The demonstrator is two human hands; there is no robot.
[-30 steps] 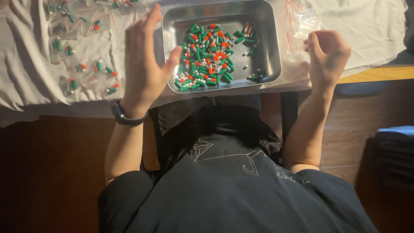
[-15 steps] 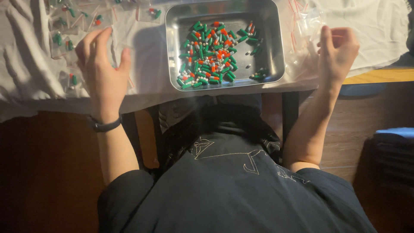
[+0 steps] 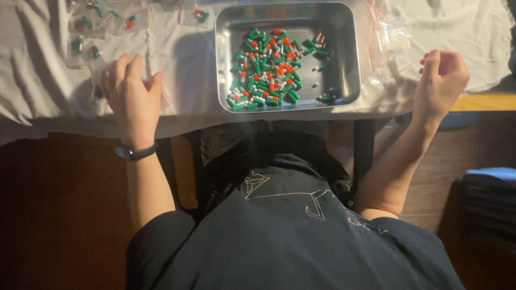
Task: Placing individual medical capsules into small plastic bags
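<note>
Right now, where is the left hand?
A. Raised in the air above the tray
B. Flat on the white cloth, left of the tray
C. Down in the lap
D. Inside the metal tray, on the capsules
B: the left hand lies palm down on the white cloth, left of the metal tray, among small clear bags, clear of the capsules.

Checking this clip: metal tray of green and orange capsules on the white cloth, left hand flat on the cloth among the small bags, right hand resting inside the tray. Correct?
Not quite. In the head view the right hand is loosely curled to the right of the metal tray, not inside it. The rest holds: green and orange capsules in the tray on the white cloth, left hand flat among the small bags.
</note>
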